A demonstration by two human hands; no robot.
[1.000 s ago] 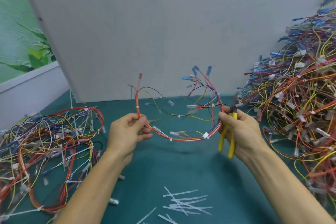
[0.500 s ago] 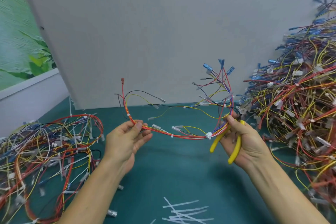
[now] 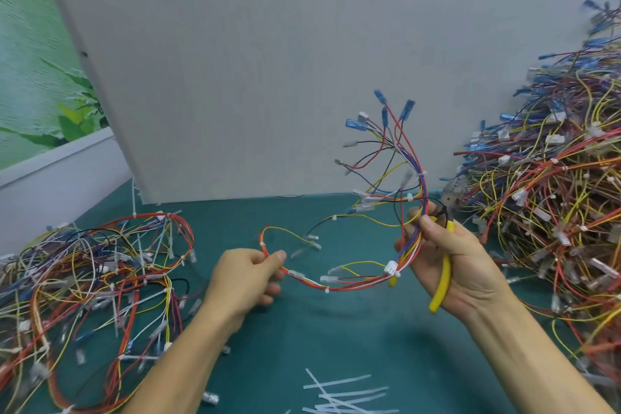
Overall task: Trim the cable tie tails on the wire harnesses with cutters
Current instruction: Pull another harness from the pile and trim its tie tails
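Two hands hold one wire harness, a thin curved bundle of red, yellow and blue wires bound by white cable ties, above the green mat. The left hand pinches one end between thumb and forefinger. The right hand, palm up, curls its fingers round the smooth yellow-handled cutters and presses the bundle with the thumb. The metal tip looks closed, but it is blurred. Flat white cut tails lie near.

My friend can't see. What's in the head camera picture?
Two hands hold up a colourful wire harness over a green table: the left hand pinches one side, the right hand grips the other together with yellow-handled cutters. Harness piles lie on both sides, cut tie tails in front.
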